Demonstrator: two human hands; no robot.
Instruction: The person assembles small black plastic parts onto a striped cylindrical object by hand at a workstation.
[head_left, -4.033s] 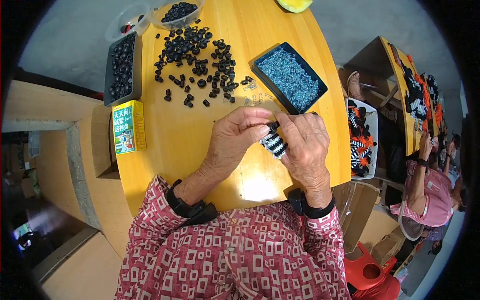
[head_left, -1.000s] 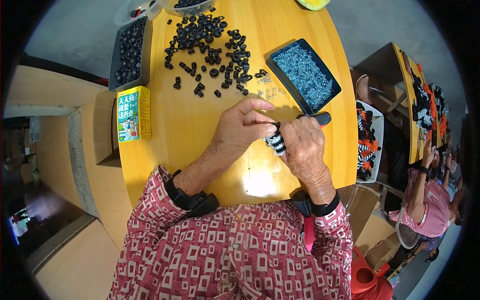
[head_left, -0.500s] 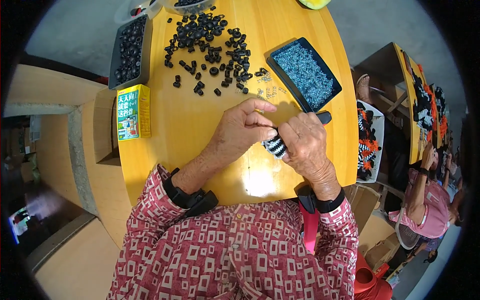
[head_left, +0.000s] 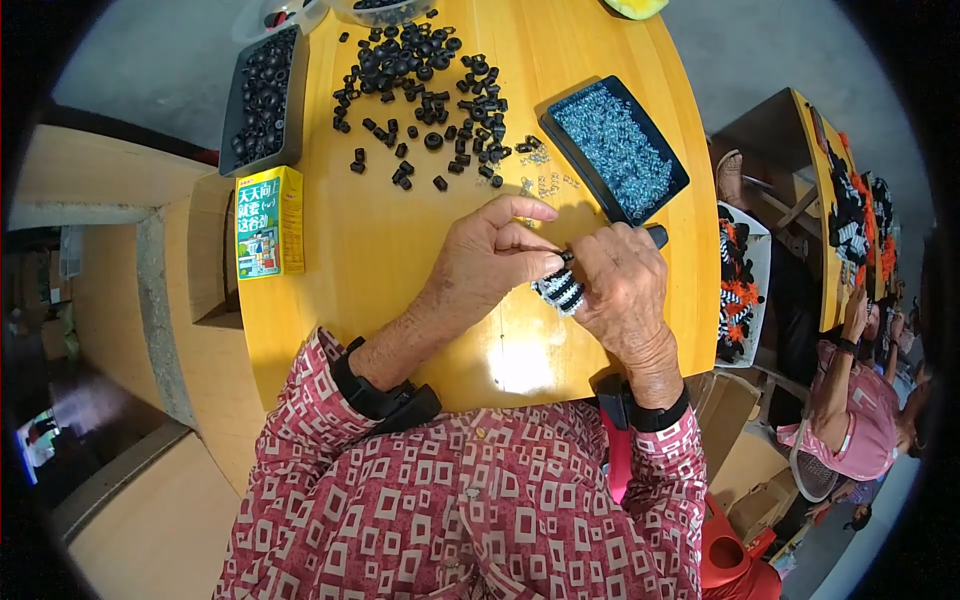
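The left hand (head_left: 490, 255) pinches a striped piece (head_left: 560, 293) by its dark end, fingers nearly closed. The right hand (head_left: 625, 290), fingers curled, grips its side.

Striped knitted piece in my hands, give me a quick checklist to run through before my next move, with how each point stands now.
1. Striped knitted piece held: ok, the right hand grips its side.
2. Left hand at the work: ok, thumb and finger meet at the piece's dark upper end.
3. Dark upper end properly finished: cannot tell, fingers cover much of it.
4. Clear pieces contained: not ok, most fill the black tray, but some lie loose beside it.
5. Black parts gathered: not ok, many are scattered across the table.
6. Yellow-and-green carton out of the way: ok, it is at the table's left edge.
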